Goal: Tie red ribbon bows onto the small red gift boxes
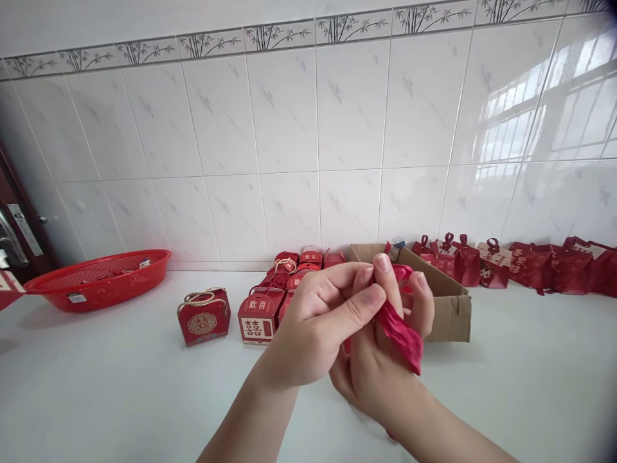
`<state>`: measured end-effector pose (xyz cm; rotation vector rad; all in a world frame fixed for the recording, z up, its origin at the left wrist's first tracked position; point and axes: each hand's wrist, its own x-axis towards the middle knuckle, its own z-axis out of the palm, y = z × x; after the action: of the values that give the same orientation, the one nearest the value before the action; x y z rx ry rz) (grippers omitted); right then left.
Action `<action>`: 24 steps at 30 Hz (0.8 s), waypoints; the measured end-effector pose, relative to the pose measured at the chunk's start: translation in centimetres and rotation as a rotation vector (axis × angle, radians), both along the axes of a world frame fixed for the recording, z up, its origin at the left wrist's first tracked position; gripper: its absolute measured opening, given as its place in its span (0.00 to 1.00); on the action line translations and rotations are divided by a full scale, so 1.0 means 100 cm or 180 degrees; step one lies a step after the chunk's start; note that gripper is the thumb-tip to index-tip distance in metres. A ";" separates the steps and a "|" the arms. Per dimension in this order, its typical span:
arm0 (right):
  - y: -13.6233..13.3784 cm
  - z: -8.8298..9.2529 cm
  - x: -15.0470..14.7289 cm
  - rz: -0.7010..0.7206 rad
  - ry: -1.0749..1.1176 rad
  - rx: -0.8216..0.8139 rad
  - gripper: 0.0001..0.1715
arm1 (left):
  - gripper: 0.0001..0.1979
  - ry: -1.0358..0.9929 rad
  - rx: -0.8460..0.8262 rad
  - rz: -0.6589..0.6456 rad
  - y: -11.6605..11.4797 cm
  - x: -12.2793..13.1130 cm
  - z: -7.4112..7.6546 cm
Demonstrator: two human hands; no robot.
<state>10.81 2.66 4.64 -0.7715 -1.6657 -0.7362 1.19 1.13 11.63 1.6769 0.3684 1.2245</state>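
A crimson ribbon (401, 339) is bunched between my two hands, raised over the white table. My left hand (321, 328) pinches it with thumb and fingers closed against the fingers of the other hand. Around the fingers of my right hand (378, 366), curled and palm up, the ribbon loops, and one end hangs over the palm edge. Part of the ribbon and several fingertips are hidden by the overlap. Just behind my hands stand red gift boxes (258, 321) with gold and white print, and an open cardboard box (448, 315).
A single red box with a twine handle (205, 318) stands left of the group. Farther left lies a red plastic basket (116, 283) with small items inside. Red gift bags (530, 265) line the tiled wall (289, 128) at the right.
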 end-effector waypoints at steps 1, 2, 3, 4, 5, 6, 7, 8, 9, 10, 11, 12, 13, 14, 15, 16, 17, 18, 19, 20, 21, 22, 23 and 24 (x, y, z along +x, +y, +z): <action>0.000 -0.002 -0.001 0.0050 0.0107 -0.0043 0.49 | 0.07 0.0014 0.0033 0.0016 0.000 -0.001 0.000; 0.000 -0.003 -0.001 0.0099 0.0193 -0.0066 0.47 | 0.07 0.0025 0.0068 0.0031 0.000 -0.001 0.000; -0.001 -0.005 -0.002 0.0133 0.0235 -0.0097 0.46 | 0.08 0.0029 0.0106 0.0043 0.000 -0.002 0.000; -0.001 -0.006 -0.002 0.0147 0.0233 -0.0133 0.45 | 0.08 0.0034 0.0133 0.0055 0.000 -0.002 -0.001; -0.001 -0.006 -0.001 0.0144 0.0202 -0.0171 0.45 | 0.08 0.0042 0.0154 0.0061 0.000 -0.003 -0.001; -0.001 -0.006 -0.001 0.0127 0.0166 -0.0201 0.45 | 0.07 0.0051 0.0165 0.0070 0.000 -0.003 -0.001; -0.002 -0.005 0.000 0.0109 0.0119 -0.0224 0.46 | 0.07 0.0062 0.0176 0.0081 0.000 -0.003 -0.001; -0.002 -0.005 0.001 0.0094 0.0076 -0.0232 0.47 | 0.06 0.0078 0.0193 0.0089 -0.001 -0.002 -0.001; -0.002 -0.004 0.001 0.0084 0.0051 -0.0216 0.48 | 0.06 0.0096 0.0209 0.0086 -0.001 -0.002 0.000; -0.002 -0.003 0.002 0.0083 0.0049 -0.0186 0.49 | 0.06 0.0112 0.0215 0.0084 -0.002 -0.002 0.000; -0.001 -0.002 0.002 0.0095 0.0050 -0.0169 0.50 | 0.06 0.0130 0.0216 0.0085 -0.003 -0.002 0.000; -0.001 -0.001 0.003 0.0109 0.0061 -0.0161 0.50 | 0.06 0.0155 0.0209 0.0088 -0.003 -0.001 0.000; 0.000 -0.001 0.003 0.0121 0.0075 -0.0161 0.50 | 0.06 0.0181 0.0200 0.0087 -0.004 -0.001 0.000; 0.000 0.000 0.003 0.0140 0.0080 -0.0167 0.50 | 0.07 0.0200 0.0192 0.0086 -0.004 -0.001 0.001; 0.000 0.000 0.003 0.0168 0.0075 -0.0186 0.50 | 0.07 0.0208 0.0190 0.0082 -0.004 -0.001 0.001; 0.000 0.000 0.004 0.0200 0.0067 -0.0210 0.50 | 0.08 0.0212 0.0199 0.0074 -0.004 0.000 0.001; -0.001 0.001 0.004 0.0226 0.0063 -0.0242 0.49 | 0.09 0.0210 0.0223 0.0059 -0.004 0.000 0.002; -0.002 0.001 0.004 0.0249 0.0051 -0.0279 0.49 | 0.09 0.0204 0.0252 0.0047 -0.004 0.000 0.002; -0.003 0.001 0.004 0.0265 0.0041 -0.0320 0.48 | 0.10 0.0204 0.0286 0.0036 -0.004 0.000 0.002; -0.005 0.001 0.004 0.0267 0.0050 -0.0342 0.47 | 0.10 0.0208 0.0319 0.0025 -0.004 0.000 0.003; -0.005 0.001 0.004 0.0250 0.0072 -0.0352 0.45 | 0.10 0.0217 0.0341 0.0011 -0.004 0.000 0.003; -0.005 0.001 0.003 0.0224 0.0119 -0.0333 0.44 | 0.11 0.0225 0.0345 -0.0001 -0.003 0.000 0.003; -0.004 0.001 0.002 0.0193 0.0160 -0.0282 0.43 | 0.12 0.0231 0.0336 -0.0007 -0.003 0.000 0.003; -0.002 0.001 0.002 0.0155 0.0180 -0.0198 0.43 | 0.12 0.0233 0.0321 -0.0003 -0.002 0.000 0.003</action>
<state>10.98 2.42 4.73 -0.7858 -1.6568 -0.6258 1.24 0.89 11.92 1.8117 0.3553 1.2004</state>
